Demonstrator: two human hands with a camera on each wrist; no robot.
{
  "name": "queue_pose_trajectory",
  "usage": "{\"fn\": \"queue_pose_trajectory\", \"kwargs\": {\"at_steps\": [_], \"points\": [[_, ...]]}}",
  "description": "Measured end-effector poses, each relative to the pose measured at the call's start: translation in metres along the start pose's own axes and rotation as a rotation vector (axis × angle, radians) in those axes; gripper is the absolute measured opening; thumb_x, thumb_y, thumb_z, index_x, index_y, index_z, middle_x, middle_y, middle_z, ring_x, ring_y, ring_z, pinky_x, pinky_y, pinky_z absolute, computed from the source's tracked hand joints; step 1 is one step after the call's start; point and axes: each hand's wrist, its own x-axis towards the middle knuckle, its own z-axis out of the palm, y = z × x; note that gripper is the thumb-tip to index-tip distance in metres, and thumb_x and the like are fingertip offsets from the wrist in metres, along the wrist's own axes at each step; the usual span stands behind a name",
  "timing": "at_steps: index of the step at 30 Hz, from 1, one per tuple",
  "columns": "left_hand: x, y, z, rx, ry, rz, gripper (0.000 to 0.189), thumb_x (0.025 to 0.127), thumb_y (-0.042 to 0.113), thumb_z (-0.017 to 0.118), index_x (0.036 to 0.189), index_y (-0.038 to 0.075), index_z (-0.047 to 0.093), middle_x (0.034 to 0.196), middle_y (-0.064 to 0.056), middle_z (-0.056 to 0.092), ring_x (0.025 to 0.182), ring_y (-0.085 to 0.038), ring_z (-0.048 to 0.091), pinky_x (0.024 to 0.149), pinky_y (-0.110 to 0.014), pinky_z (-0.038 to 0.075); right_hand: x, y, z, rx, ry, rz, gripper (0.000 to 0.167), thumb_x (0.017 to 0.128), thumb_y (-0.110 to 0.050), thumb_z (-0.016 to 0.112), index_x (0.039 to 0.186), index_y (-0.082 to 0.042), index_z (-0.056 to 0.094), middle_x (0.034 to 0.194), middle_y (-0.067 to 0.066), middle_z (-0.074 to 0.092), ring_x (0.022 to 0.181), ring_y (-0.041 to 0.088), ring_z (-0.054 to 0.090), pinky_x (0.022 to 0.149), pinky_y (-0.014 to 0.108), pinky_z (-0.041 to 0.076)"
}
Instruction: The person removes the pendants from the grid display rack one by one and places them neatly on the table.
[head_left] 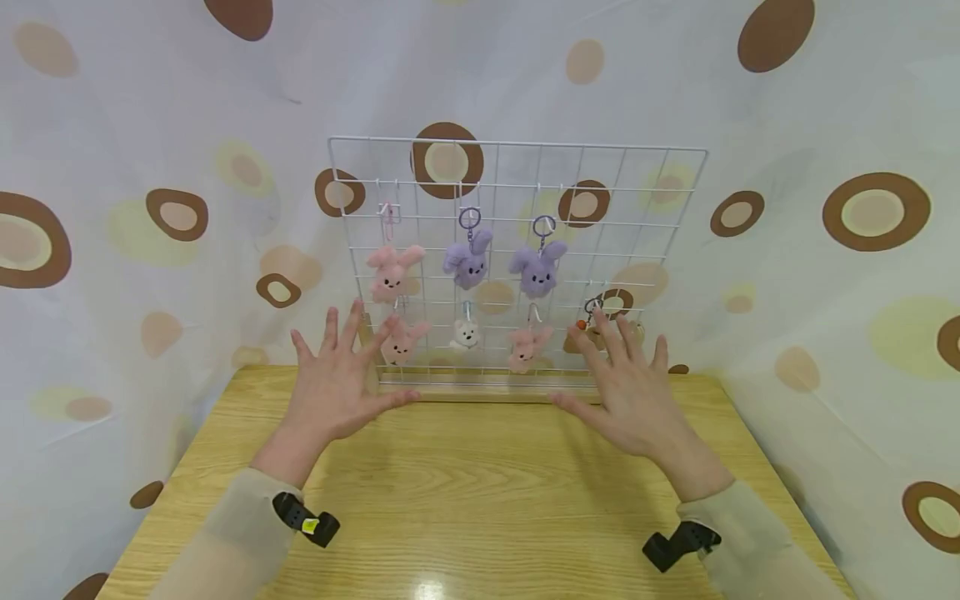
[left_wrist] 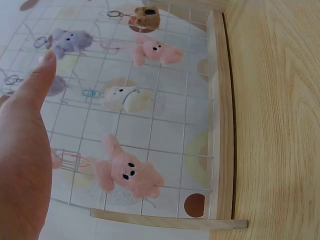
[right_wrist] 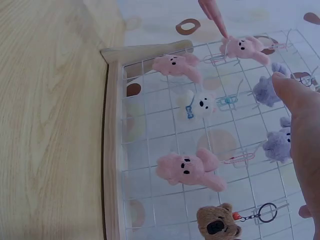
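Both hands are raised before a white wire grid (head_left: 517, 144) hung with plush keychains, their fingers spread and holding nothing. My left hand (head_left: 330, 387) is near the grid's lower left, beside a pink long-eared plush (head_left: 402, 346). At the lower right, my right hand (head_left: 632, 396) partly covers a brown bear keychain (right_wrist: 218, 222) in the head view. The upper row has one pink plush (head_left: 388, 285) and two purple ones (head_left: 470, 271). Between the hands, a white plush (head_left: 467, 335) and another pink plush (head_left: 527, 348) hang lower down.
The grid stands in a wooden base (head_left: 487, 393) at the back of a wooden table (head_left: 480, 475). A white cloth with brown and beige spots (head_left: 873, 212) covers the walls behind and beside it. Metal hooks stick out from the grid.
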Motion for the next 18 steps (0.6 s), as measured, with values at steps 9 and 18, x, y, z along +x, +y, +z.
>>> {"fn": "queue_pose_trajectory", "kwargs": {"at_steps": [9, 18], "points": [[0.002, -0.005, -0.002, -0.085, 0.020, -0.026, 0.113, 0.082, 0.096, 0.045, 0.171, 0.039, 0.006, 0.177, -0.010, -0.008, 0.158, -0.049, 0.006, 0.110, -0.087, 0.003, 0.007, 0.004, -0.012, 0.092, 0.056, -0.012, 0.087, 0.099, -0.064, 0.062, 0.168, -0.024, 0.030, 0.173, 0.017, 0.021, 0.156, 0.045, 0.021, 0.111, 0.085, 0.013], [0.005, -0.010, -0.001, -0.129, 0.039, -0.054, 0.112, 0.084, 0.092, 0.051, 0.172, 0.035, 0.011, 0.177, -0.014, 0.003, 0.157, -0.047, 0.016, 0.110, -0.087, 0.011, 0.014, 0.010, -0.020, 0.170, 0.116, -0.048, 0.084, 0.102, -0.057, 0.061, 0.169, -0.017, 0.029, 0.173, 0.016, 0.023, 0.147, 0.052, 0.034, 0.109, 0.081, 0.025]]}}
